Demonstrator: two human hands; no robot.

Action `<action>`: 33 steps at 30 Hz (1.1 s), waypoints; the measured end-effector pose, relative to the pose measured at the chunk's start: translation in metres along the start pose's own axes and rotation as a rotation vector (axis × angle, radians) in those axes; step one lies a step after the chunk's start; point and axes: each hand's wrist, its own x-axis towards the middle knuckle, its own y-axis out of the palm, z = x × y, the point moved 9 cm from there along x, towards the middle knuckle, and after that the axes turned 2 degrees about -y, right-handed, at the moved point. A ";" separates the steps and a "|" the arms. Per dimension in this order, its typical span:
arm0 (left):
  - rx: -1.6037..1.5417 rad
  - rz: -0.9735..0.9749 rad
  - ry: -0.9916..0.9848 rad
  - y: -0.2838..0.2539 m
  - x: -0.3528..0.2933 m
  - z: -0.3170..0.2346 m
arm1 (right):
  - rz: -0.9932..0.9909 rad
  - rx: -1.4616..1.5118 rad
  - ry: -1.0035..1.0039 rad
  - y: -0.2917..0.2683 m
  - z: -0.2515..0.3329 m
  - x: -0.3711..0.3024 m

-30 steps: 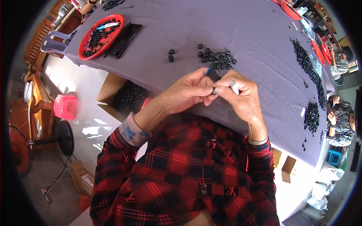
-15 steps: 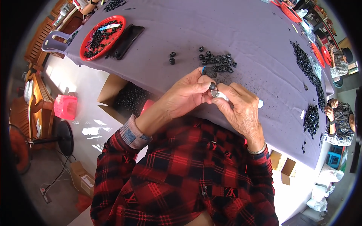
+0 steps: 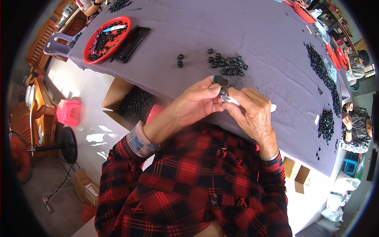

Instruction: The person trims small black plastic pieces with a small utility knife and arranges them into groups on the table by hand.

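Note:
My left hand (image 3: 198, 98) pinches a small round black part (image 3: 223, 91) between thumb and fingers. A dark finger cover with a blue rim (image 3: 220, 80) sits on its index finger. In my right hand (image 3: 252, 114) is a small knife with a white handle (image 3: 273, 108); its short metal blade (image 3: 226, 98) meets the black part's lower edge. Just beyond my hands, a cluster of similar round black parts (image 3: 228, 64) lies on the grey-purple tablecloth (image 3: 169, 37). A few more black parts (image 3: 180, 61) lie left of them.
A red tray (image 3: 87, 49) of black pieces stands at far left beside a black phone-like slab (image 3: 132, 45). Below the table edge is a cardboard box (image 3: 113, 93) of black parts. Heaps of black pieces (image 3: 326, 125) line the right side, where other people (image 3: 357, 128) sit.
My left hand has tilted slightly, bringing its covered index finger down and right, nearer the black part. The knife stays against the part. A person at right has shifted their hands.

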 end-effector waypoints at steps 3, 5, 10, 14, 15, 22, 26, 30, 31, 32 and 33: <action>-0.030 -0.001 0.020 0.000 0.002 -0.001 | 0.023 -0.056 -0.018 0.002 0.003 0.000; -0.028 -0.002 0.023 -0.004 0.002 -0.001 | 0.012 -0.050 -0.020 0.002 0.001 -0.001; -0.026 -0.013 0.022 -0.007 0.002 -0.001 | 0.005 -0.022 -0.009 0.004 -0.002 -0.001; -0.006 -0.013 0.003 -0.005 0.001 -0.002 | 0.004 -0.001 0.020 0.004 -0.004 -0.002; 0.005 -0.009 -0.004 -0.004 0.000 -0.002 | 0.008 0.015 0.045 0.004 -0.006 -0.003; 0.031 0.006 -0.029 -0.001 0.000 0.001 | 0.009 0.149 0.058 0.005 -0.011 -0.003; 0.110 0.042 -0.072 0.010 -0.005 0.006 | -0.046 0.240 0.132 0.004 -0.027 -0.008; 0.082 0.066 -0.067 0.010 -0.003 0.014 | -0.148 0.448 0.360 -0.012 -0.048 -0.015; 0.084 0.067 -0.066 0.008 -0.003 0.014 | -0.101 0.472 0.332 -0.008 -0.044 -0.015; 0.096 0.046 -0.061 0.003 -0.004 0.014 | -0.053 0.496 0.303 -0.005 -0.038 -0.014; 0.109 0.025 -0.056 -0.001 -0.005 0.012 | 0.025 0.384 0.246 -0.003 -0.025 -0.009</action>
